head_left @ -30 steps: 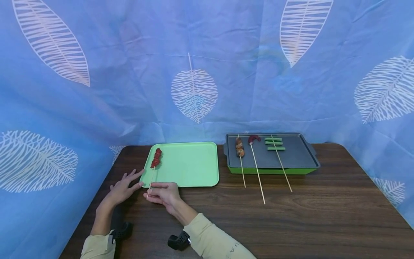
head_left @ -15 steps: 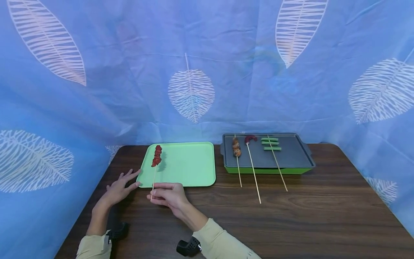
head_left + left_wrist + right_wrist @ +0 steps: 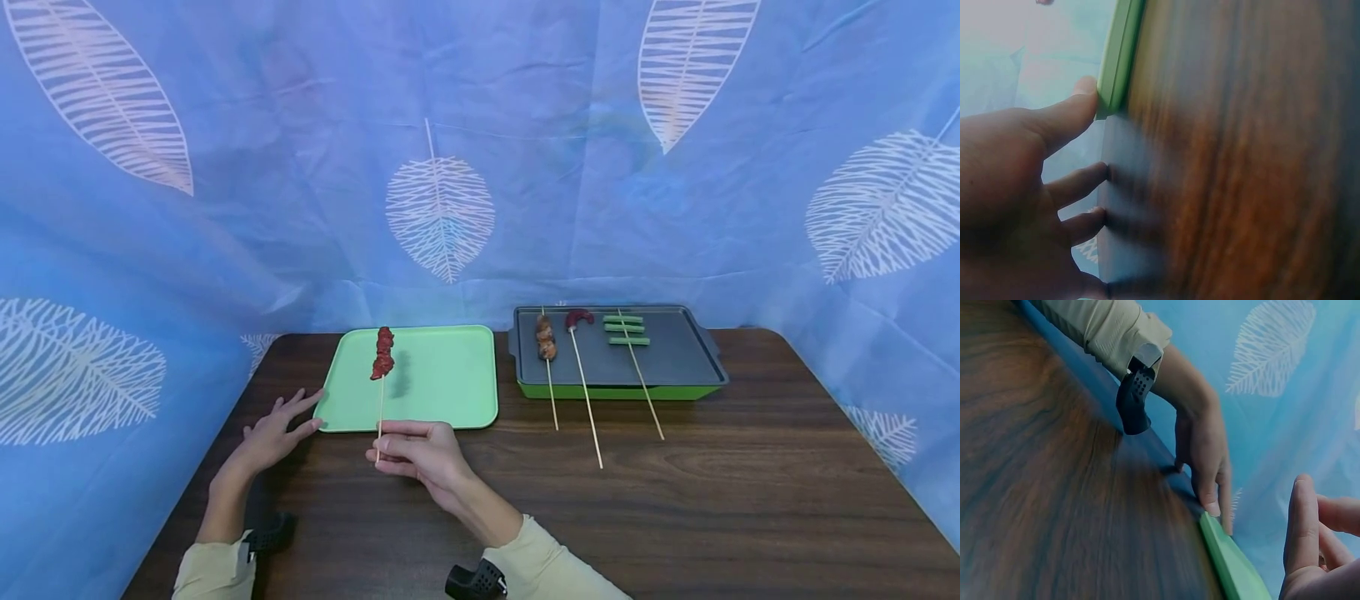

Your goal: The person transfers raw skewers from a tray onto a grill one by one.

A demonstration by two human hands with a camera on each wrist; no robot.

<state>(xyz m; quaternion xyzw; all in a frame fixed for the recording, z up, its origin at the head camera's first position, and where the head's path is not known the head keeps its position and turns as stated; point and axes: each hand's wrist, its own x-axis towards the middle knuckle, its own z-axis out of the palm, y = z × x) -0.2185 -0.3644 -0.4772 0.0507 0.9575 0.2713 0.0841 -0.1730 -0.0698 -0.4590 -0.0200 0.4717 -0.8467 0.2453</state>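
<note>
In the head view my right hand (image 3: 427,457) pinches the lower end of a thin wooden skewer (image 3: 381,408) threaded with red meat chunks (image 3: 383,353). The meat is raised over the left half of a light green tray (image 3: 442,379), and a shadow falls on the tray beside it. My left hand (image 3: 268,437) has its fingers spread at the tray's lower left corner. Seen from the left wrist, the thumb (image 3: 1085,94) touches the tray edge (image 3: 1116,56) and the other fingertips rest on the table. The right wrist view shows my right fingers (image 3: 1304,531) but not the skewer.
Right of the tray stands a dark grill plate (image 3: 675,350) on a green base (image 3: 618,392). Across it lie a browned meat skewer (image 3: 546,337), a dark red curled skewer (image 3: 579,317) and a green vegetable skewer (image 3: 628,328), their sticks overhanging the front. A blue curtain (image 3: 525,208) hangs behind the wooden table (image 3: 675,508).
My right hand has moved to the right with the red meat skewer, which has lifted and turned more upright. The left hand stays at the tray corner. The head view has shifted slightly.
</note>
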